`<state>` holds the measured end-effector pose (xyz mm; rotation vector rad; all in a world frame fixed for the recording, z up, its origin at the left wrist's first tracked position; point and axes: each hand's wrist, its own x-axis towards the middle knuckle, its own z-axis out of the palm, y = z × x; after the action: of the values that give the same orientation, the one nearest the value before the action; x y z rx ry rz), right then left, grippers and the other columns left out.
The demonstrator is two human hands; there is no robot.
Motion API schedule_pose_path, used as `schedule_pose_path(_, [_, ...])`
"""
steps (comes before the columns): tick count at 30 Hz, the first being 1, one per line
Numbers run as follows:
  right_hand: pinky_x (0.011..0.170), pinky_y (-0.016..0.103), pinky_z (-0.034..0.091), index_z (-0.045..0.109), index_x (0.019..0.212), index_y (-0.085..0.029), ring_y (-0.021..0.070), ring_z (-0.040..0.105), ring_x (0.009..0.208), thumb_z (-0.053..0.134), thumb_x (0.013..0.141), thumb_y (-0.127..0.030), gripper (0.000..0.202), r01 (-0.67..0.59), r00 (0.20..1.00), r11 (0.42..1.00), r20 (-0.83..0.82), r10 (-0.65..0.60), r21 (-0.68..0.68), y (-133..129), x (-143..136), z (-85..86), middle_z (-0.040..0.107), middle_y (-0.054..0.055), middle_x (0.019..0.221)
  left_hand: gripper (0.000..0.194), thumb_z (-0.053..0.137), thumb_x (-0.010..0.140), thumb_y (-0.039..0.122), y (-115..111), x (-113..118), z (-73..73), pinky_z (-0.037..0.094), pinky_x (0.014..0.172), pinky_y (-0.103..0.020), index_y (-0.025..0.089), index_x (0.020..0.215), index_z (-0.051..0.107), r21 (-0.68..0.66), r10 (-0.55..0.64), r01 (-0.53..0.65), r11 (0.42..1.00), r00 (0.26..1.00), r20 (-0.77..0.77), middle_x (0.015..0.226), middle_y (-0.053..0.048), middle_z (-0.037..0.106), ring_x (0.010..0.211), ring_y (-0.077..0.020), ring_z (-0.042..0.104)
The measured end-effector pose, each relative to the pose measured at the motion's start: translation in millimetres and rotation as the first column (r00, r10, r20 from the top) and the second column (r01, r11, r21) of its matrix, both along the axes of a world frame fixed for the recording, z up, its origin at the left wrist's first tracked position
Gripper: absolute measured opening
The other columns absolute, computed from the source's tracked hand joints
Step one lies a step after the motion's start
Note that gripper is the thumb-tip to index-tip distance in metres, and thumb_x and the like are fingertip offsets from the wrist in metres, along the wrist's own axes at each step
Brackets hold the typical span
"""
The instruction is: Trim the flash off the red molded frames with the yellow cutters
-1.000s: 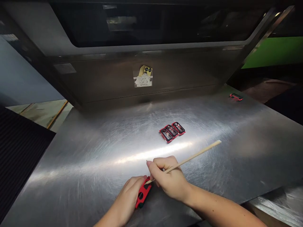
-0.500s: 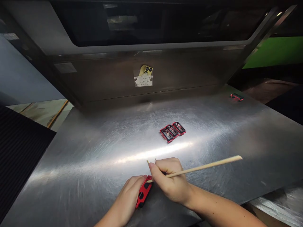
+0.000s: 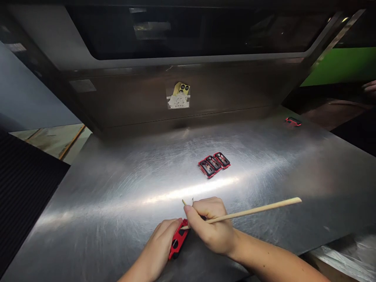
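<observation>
A small red plastic part with black insides (image 3: 178, 239) is gripped along its left side by my left hand (image 3: 159, 243), low in the middle of the view. Closed around a pale wooden stick (image 3: 258, 210), like a chopstick, is my right hand (image 3: 212, 225). The stick's narrow tip touches the upper end of the red part, and its thick end points right. A thin brass-coloured piece (image 3: 184, 202) and a fine metal tip poke out above my right fingers; how they are held is hidden. Three red and black frames (image 3: 214, 165) lie side by side farther up the table.
The metal table (image 3: 123, 172) reflects a bright streak. One more red and black part (image 3: 293, 122) lies at its far right corner. A clear pouch with stickers (image 3: 178, 96) hangs on the back panel. Part of another person's hand (image 3: 370, 87) shows at the right edge.
The stick's tip has shifted slightly down along the red part, my right hand moving a little with it. Another person's fingers have come into view at the right edge.
</observation>
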<state>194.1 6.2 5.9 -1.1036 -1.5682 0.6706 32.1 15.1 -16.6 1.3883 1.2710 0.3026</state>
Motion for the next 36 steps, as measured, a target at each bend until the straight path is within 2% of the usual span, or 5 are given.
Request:
schedule_pose_path(8, [0.039, 0.021, 0.022, 0.024, 0.050, -0.020, 0.0065, 0.026, 0.037, 0.042, 0.089, -0.019, 0.043, 0.007, 1.000, 1.000, -0.012, -0.007, -0.003, 0.2, 0.1, 0.0, 0.022, -0.007, 0.044, 0.044, 0.041, 0.077, 0.038, 0.5, 1.2, 2.3, 0.039, 0.100, -0.039, 0.021, 0.100, 0.074, -0.010, -0.014, 0.013, 1.000, 1.000, -0.013, 0.110, -0.006, 0.071, 0.109, -0.0290, 0.057])
schedule_pose_path(18, [0.039, 0.022, 0.023, 0.026, 0.049, -0.020, 0.0074, 0.027, 0.037, 0.041, 0.089, -0.020, 0.043, 0.010, 1.000, 0.999, -0.027, -0.011, -0.054, -0.6, -0.3, 0.8, 0.025, -0.006, 0.043, 0.039, 0.043, 0.080, 0.037, -2.9, -5.1, -17.0, 0.039, 0.099, -0.040, 0.025, 0.101, 0.074, 0.027, 0.006, -0.007, 1.000, 1.000, 0.029, 0.108, -0.004, 0.071, 0.109, -0.0290, 0.056])
schedule_pose_path(23, [0.040, 0.023, 0.024, 0.029, 0.048, -0.020, 0.0081, 0.029, 0.038, 0.041, 0.089, -0.021, 0.044, 0.088, 0.995, 0.994, -0.030, -0.090, -0.057, -0.7, 1.1, 0.9, 0.027, -0.006, 0.043, 0.040, 0.044, 0.078, 0.039, -3.6, -7.1, -17.4, 0.038, 0.100, -0.040, 0.025, 0.099, 0.075, 0.052, -0.012, 0.009, 0.999, 0.999, 0.052, 0.110, -0.004, 0.071, 0.110, -0.0297, 0.056])
schedule_pose_path(29, [0.040, 0.022, 0.026, 0.030, 0.047, -0.020, 0.0085, 0.032, 0.037, 0.043, 0.090, -0.024, 0.045, 0.014, 0.998, 0.991, -0.058, -0.022, -0.131, -1.0, 1.6, 0.7, 0.029, -0.006, 0.042, 0.041, 0.045, 0.078, 0.040, -3.4, -7.3, -17.5, 0.037, 0.101, -0.040, 0.025, 0.101, 0.074, 0.027, 0.014, -0.016, 1.000, 0.999, 0.047, 0.111, -0.004, 0.071, 0.111, -0.0297, 0.056])
schedule_pose_path(36, [0.047, 0.023, 0.033, 0.038, 0.052, -0.020, 0.0114, 0.040, 0.045, 0.038, 0.096, -0.029, 0.045, 0.092, 0.993, 0.994, -0.071, -0.096, -0.065, -1.4, 2.6, 0.2, 0.039, -0.003, 0.048, 0.036, 0.050, 0.076, 0.041, -1.8, -6.4, -13.4, 0.039, 0.097, -0.038, 0.023, 0.094, 0.075, 0.029, 0.046, -0.049, 0.998, 0.994, 0.100, 0.106, -0.005, 0.072, 0.106, -0.0290, 0.057])
